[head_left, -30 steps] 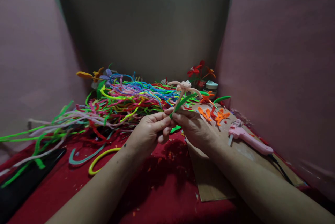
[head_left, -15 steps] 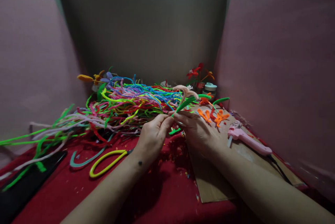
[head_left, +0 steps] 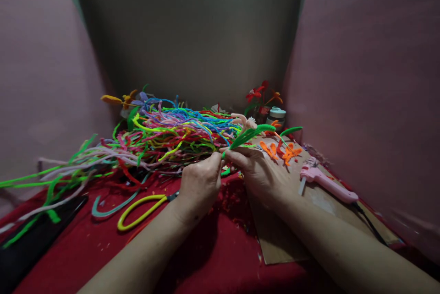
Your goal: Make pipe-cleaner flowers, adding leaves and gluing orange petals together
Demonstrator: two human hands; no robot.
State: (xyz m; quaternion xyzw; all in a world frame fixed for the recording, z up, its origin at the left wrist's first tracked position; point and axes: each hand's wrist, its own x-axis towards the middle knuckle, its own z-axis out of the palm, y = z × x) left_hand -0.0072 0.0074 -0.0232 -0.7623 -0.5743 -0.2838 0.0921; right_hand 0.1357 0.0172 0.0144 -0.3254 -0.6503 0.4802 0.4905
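Both hands, left hand (head_left: 199, 184) and right hand (head_left: 256, 170), are pinching the green pipe-cleaner stem (head_left: 249, 134) between fingers; pink glue gun (head_left: 326, 183) lying right of them.

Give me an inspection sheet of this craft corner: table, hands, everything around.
Surface: red cloth, strewn with small scraps; cardboard sheet on its right part.
Things in hand: green stem, peach flower at its far end, tilted up to the right.
Clutter: heap of pipe cleaners in many colours, orange pieces on the cardboard, yellow-handled scissors, small jar, red flowers at the back, black object at left.
Hands: left hand and right hand both pinch the green stem's lower end.
Cables: black cord runs from the pink glue gun toward the near right.
Surroundings: pink walls either side, grey panel behind.
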